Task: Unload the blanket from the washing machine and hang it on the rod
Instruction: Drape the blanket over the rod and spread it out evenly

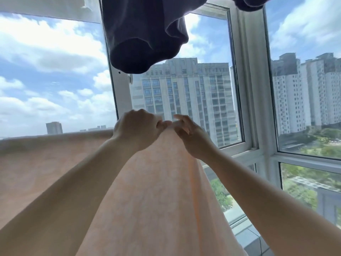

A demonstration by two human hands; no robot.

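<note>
Blanket [147,191] draped, top edge running leftward from left hand [135,129]. Left hand pinches that edge; right hand [191,137], touching alongside, fingers loosely curled at same fold. Rod not visible.

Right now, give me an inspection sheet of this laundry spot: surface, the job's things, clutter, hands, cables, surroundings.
Surface: no table or floor in view; a grey ledge shows low by the window.
Job's things: peach blanket hangs spread out, its top edge held up; the rod is hidden.
Clutter: dark garment hangs overhead; white cloth at the top left.
Hands: left hand grips the blanket's top edge; right hand pinches it right beside.
Cables: thin dark line crosses the ledge.
Surroundings: white-framed window, tower blocks, trees, cloudy sky.
</note>
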